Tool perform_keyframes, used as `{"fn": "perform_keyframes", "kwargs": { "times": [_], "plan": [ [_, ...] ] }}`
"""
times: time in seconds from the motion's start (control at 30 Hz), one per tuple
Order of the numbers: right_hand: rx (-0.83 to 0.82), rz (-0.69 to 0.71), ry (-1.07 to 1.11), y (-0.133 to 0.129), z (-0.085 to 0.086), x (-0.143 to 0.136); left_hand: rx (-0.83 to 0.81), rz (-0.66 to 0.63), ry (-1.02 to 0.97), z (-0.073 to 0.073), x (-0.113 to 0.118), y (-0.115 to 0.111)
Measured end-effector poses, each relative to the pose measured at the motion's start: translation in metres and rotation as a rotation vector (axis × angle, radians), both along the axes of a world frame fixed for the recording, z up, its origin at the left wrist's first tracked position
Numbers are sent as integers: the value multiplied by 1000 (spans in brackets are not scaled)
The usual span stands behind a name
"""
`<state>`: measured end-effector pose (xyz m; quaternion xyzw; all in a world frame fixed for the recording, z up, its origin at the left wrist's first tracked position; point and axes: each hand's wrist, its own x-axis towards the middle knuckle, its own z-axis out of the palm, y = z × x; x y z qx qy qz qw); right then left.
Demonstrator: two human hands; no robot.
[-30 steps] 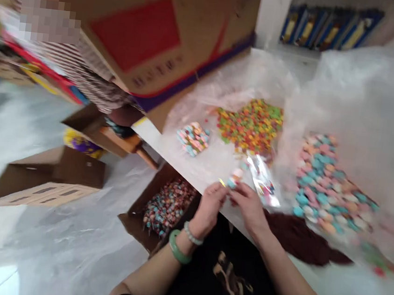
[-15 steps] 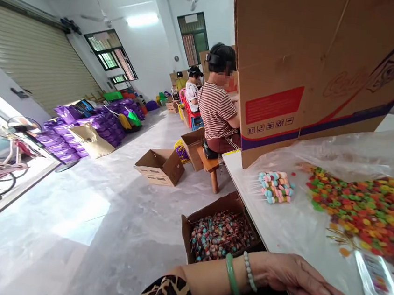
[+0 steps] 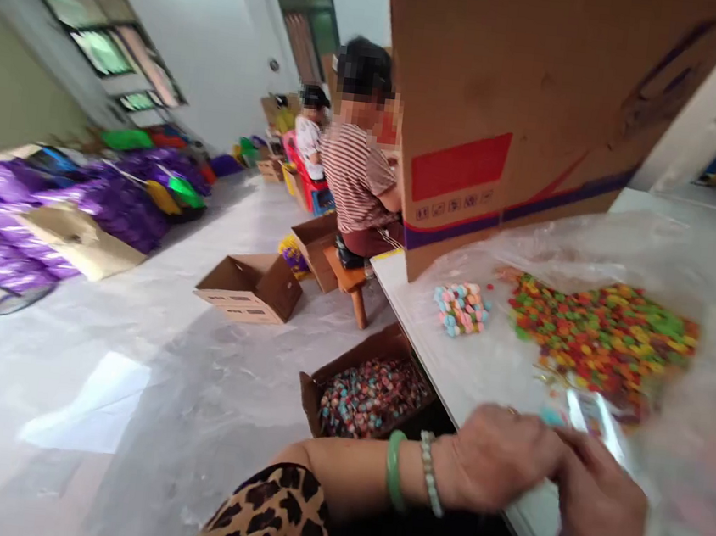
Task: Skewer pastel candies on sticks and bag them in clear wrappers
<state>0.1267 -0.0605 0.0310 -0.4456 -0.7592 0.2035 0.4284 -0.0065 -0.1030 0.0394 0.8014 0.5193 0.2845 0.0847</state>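
Note:
My left hand point(image 3: 501, 458), with a green bangle and a beaded bracelet at the wrist, is closed over the table edge. My right hand point(image 3: 605, 507) meets it, with its bent fingers against the left fingers. What lies between them is hidden and blurred; a pale blue patch shows just past the left knuckles. Beyond the hands is a shiny clear wrapper point(image 3: 598, 421). A pile of colourful gummy candies point(image 3: 607, 337) lies on plastic sheeting, and a small stack of pastel marshmallow skewers point(image 3: 461, 309) sits left of it.
A tall cardboard box point(image 3: 480, 85) stands on the white table point(image 3: 449, 371). Below its edge, an open carton point(image 3: 376, 398) holds many candy sticks. Another open carton point(image 3: 250, 286) is on the floor. A co-worker point(image 3: 359, 166) sits beyond; purple bags point(image 3: 102, 198) are piled left.
The view has swung right. The marshmallow skewer seen at my left hand is now hidden or blurred. My right hand has come into view and joined the left.

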Motion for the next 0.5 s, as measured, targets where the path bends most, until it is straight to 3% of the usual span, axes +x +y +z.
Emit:
{"fn": "perform_keyframes", "kwargs": {
  "times": [0.07,0.1,0.13,0.17,0.2,0.23,0.27,0.33,0.37,0.43,0.5],
  "plan": [
    [-158,66,171,1,1,-14,-123,133,-499,-16,-1,0],
    [-239,94,236,-1,-2,-19,-173,174,-611,-25,-5,2],
    [-400,185,437,-3,-7,-22,-230,218,-714,-34,-10,4],
    [-484,252,534,-6,-11,-23,-396,218,-954,-42,-17,5],
    [-426,239,487,-10,-15,-22,-654,109,-1158,-48,-24,5],
    [-397,229,442,-15,-18,-19,-950,-79,-1272,-53,-31,3],
    [-350,215,360,-19,-21,-16,-1215,-286,-1298,-57,-37,0],
    [-318,217,205,-27,-25,-10,-1479,-513,-1208,-59,-48,-9],
    [-359,242,150,-30,-28,-8,-1475,-516,-1132,-58,-52,-13],
    [-555,275,125,-34,-35,-7,-1282,-384,-953,-54,-60,-19],
    [-836,305,201,-34,-44,-8,-1018,-262,-577,-46,-68,-20]
  ]
}}
